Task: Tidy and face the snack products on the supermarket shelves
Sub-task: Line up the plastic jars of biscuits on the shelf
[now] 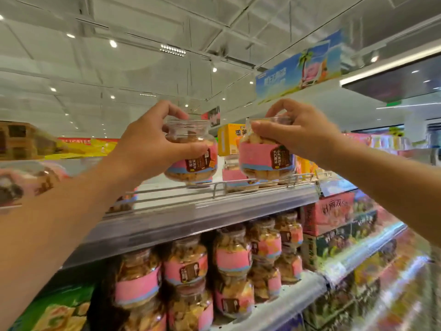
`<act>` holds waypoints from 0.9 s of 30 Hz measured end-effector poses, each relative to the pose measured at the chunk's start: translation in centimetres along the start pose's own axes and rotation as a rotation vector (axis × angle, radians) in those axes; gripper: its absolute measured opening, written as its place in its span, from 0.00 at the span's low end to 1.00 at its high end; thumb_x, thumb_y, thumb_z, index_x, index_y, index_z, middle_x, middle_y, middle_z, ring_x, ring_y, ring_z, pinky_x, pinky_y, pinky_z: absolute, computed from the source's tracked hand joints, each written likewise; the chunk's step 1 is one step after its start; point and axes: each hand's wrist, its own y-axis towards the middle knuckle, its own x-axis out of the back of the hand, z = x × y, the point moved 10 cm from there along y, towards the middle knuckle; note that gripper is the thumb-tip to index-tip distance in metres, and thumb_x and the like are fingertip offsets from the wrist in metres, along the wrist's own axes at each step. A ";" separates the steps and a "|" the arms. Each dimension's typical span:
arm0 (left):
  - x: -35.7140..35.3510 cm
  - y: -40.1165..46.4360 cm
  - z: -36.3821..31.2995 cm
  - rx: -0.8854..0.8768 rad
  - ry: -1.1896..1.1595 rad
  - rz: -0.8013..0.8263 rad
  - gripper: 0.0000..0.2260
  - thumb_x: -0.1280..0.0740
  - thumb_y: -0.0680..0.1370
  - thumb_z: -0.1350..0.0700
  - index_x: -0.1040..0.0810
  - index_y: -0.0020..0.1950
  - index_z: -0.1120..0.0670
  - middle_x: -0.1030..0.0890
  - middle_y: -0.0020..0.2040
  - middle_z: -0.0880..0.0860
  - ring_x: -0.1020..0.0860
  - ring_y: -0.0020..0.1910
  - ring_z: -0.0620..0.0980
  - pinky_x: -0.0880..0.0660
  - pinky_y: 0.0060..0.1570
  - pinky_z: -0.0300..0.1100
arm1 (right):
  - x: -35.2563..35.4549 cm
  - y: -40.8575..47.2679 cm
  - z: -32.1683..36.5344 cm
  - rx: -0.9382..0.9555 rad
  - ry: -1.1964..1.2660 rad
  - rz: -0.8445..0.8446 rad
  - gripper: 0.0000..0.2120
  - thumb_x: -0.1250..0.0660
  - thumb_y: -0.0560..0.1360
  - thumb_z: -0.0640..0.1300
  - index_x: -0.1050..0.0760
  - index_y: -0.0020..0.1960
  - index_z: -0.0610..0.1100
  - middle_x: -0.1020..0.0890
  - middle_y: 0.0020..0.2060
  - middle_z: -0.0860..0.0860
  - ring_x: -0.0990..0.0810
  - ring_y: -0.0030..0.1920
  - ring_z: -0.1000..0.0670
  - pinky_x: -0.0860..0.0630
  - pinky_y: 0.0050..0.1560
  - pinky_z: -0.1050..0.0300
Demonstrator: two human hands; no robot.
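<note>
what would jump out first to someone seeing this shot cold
Two raised hands, each gripping a clear plastic biscuit jar with a pink label by its top, over the upper shelf's wire rail: left hand on the left jar, right hand on the right jar. Below sit stacked rows of similar pink-labelled jars.
</note>
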 end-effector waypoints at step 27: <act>-3.1 2.4 7.3 -0.036 1.057 0.501 0.35 0.38 0.70 0.29 0.35 0.71 0.46 0.23 0.63 0.52 0.24 0.56 0.52 0.25 0.54 0.49 | -14.8 7.3 -3.4 0.105 -0.401 0.210 0.25 0.37 0.67 0.73 0.29 0.50 0.53 0.25 0.38 0.57 0.25 0.39 0.57 0.26 0.35 0.58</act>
